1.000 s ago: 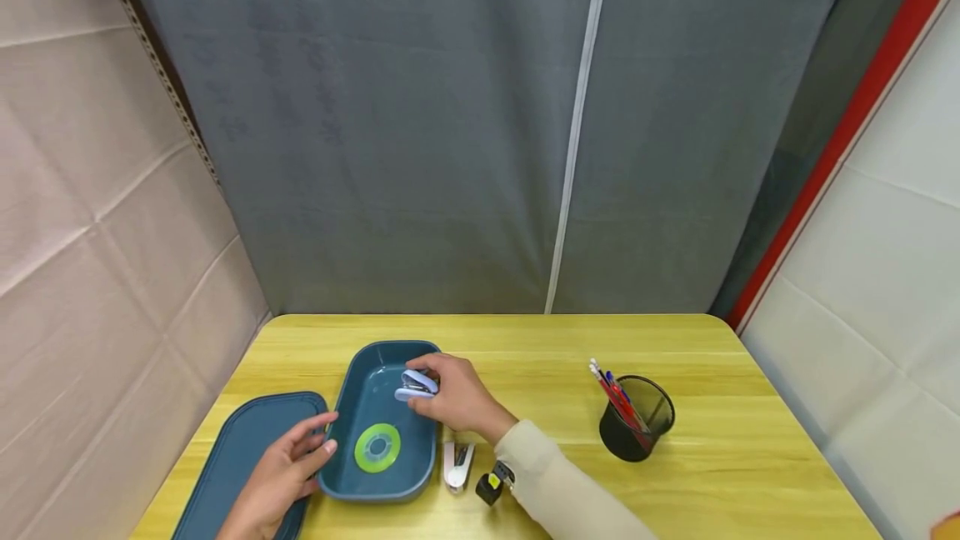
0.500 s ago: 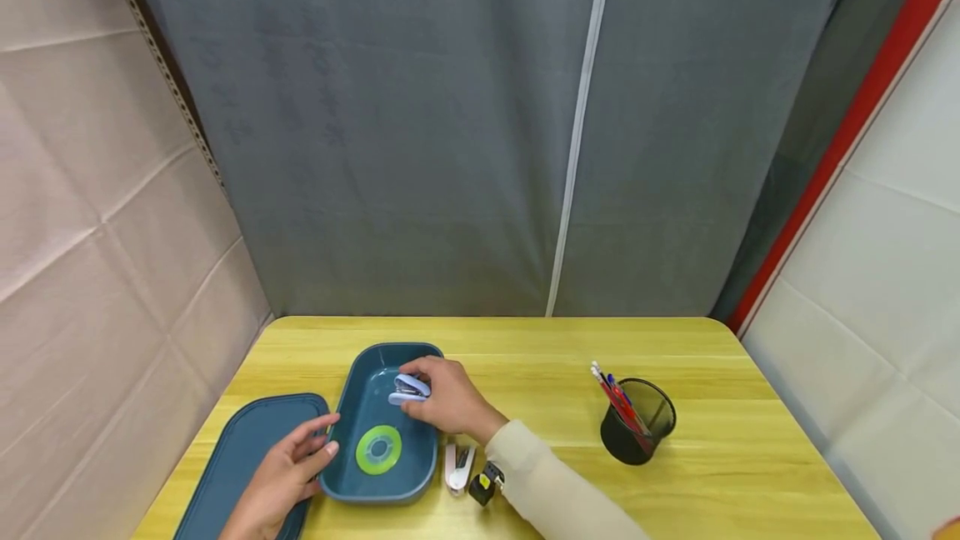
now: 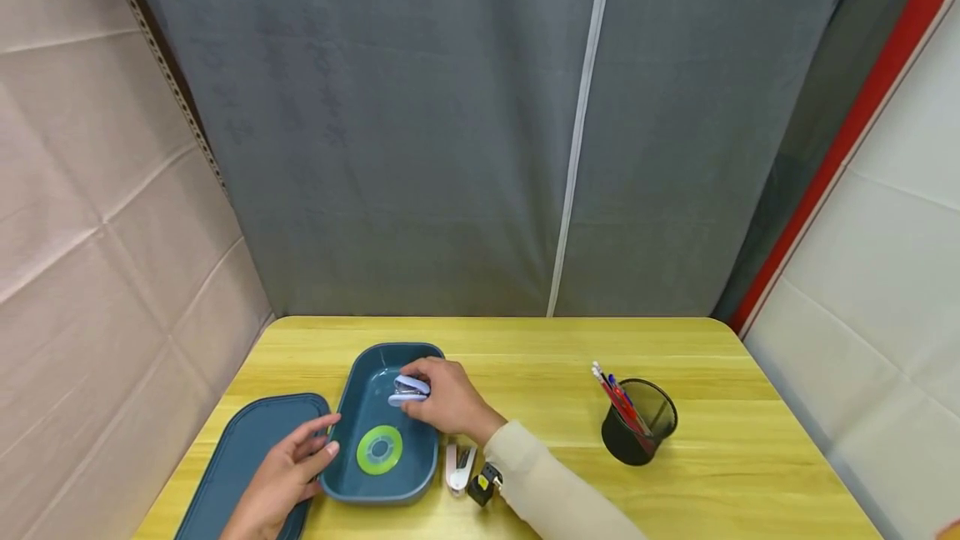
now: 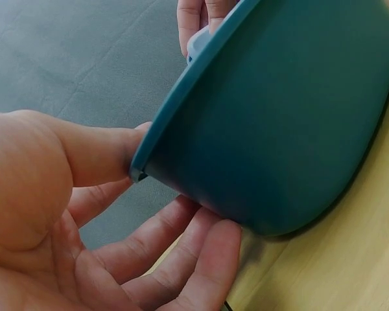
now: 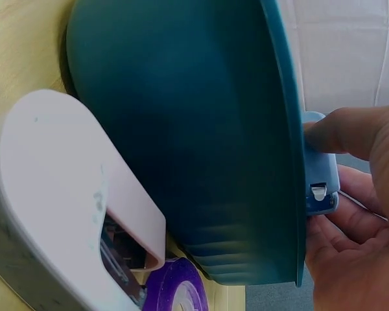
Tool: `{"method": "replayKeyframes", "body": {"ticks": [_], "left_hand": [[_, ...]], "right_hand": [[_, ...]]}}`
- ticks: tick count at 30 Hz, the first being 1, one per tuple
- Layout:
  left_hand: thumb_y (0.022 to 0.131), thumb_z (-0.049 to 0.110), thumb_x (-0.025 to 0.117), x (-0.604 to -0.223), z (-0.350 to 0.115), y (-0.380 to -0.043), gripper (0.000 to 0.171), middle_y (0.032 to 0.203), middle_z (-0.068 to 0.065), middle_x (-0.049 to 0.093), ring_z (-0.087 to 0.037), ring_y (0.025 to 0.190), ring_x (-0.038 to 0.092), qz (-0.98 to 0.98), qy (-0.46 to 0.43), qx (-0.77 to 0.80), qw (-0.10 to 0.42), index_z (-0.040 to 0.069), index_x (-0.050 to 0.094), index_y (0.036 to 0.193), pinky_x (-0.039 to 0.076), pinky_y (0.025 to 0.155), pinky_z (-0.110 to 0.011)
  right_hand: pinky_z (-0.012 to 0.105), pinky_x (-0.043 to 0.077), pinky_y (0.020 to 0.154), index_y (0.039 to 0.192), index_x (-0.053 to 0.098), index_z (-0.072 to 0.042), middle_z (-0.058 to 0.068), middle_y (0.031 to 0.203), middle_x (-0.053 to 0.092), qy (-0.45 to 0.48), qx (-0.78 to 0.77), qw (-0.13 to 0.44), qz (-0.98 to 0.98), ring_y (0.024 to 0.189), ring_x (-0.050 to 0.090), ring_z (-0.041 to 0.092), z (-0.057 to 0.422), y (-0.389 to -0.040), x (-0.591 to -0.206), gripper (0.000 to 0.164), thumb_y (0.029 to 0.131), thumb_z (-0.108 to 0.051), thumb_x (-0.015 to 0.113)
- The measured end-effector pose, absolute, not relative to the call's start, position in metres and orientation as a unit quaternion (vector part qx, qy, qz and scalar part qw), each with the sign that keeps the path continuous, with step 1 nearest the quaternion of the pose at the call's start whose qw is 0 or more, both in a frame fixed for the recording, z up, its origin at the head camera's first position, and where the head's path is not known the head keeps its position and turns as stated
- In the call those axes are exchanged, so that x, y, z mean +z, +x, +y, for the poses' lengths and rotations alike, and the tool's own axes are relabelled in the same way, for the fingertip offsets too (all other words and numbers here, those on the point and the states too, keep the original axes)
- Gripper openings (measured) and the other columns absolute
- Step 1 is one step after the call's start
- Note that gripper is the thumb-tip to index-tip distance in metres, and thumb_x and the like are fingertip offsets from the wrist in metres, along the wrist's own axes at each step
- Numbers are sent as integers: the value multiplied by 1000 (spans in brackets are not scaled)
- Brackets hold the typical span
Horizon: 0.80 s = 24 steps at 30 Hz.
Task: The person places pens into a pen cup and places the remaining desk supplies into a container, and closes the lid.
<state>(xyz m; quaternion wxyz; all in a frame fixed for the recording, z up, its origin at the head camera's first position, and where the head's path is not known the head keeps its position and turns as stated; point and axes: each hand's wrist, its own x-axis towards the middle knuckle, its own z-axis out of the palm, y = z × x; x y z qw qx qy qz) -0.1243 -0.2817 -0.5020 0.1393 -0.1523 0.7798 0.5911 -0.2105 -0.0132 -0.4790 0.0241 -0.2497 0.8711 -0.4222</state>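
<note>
My right hand (image 3: 448, 398) pinches a small light-blue stapler (image 3: 408, 391) between thumb and fingers over the far part of a dark teal box (image 3: 408, 486). In the right wrist view the stapler (image 5: 320, 184) shows just beyond the box rim. My left hand (image 3: 281, 473) is at the box's left side; in the left wrist view its thumb touches the rim and some fingertips (image 4: 220, 243) rest against the outer wall. A green tape roll (image 3: 379, 450) lies inside the box, near its front end.
The box's flat lid (image 3: 247, 432) lies to the left, partly under my left hand. A white-pink stapler (image 3: 458, 468) stands close to the box's right side. A purple roll (image 5: 177, 285) shows behind it. A black mesh cup (image 3: 628, 440) holding pens (image 3: 617, 394) stands farther right.
My right hand has moved slightly left with the light-blue stapler over the box, then stayed there. The left hand holds its place.
</note>
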Motion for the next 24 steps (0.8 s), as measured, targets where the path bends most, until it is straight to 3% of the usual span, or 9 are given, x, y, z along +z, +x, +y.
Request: {"method": "replayKeyframes", "body": {"ticks": [9,24], "left_hand": [[100,38,74,-502,-282,-123,67,158,-30,48,-47,141,52,782,-151,589,137,20,48,159,62,88,-51],[101,38,73,-502,-282,-123,66,158,-30,48,-48,141,52,781,-149,591,135,20,48,159,62,87,-51]], "right_hand": [[32,59,99,134,71,-11,7,130,72,-249,-438,25,863,115,69,22,-11,-209,-480,43,94,-23,82],[33,60,99,132,71,-16,9,132,72,-250,-458,22,853,116,69,24,-8,-207,-483,38,95,-21,81]]}}
